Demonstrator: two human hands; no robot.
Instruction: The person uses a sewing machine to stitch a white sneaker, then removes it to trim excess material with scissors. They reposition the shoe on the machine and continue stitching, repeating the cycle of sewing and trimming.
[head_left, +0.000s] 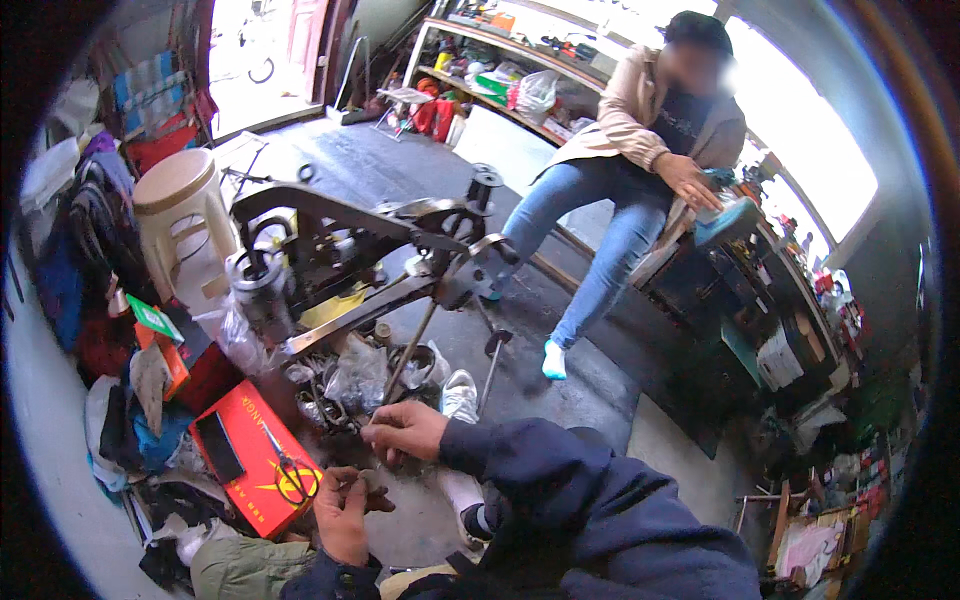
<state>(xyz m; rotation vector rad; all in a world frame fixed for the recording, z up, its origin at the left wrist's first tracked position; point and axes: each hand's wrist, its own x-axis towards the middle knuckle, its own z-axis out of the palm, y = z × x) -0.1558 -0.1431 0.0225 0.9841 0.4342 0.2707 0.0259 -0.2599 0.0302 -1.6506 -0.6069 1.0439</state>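
Low in the picture, my left hand (345, 515) is closed, thumb and fingers pressed together. Just above it and to the right, my right hand (410, 432) is also closed in a pinch. Whatever lies between the fingers of either hand is too small to make out. A pair of scissors (290, 478) with yellow-and-black handles rests on a red box (245, 440), close to the left hand. Beyond the right hand is a white sneaker (459, 396), beside a pile of clear plastic bags (358, 372) and small parts.
A black metal machine (330, 215) with a long arm stands ahead. Left of it is a beige plastic stool (178, 190). A seated person (620, 190) in jeans holds a teal shoe-like item (726, 222) by a dark cabinet. Cluttered shelves (500, 85) line the back.
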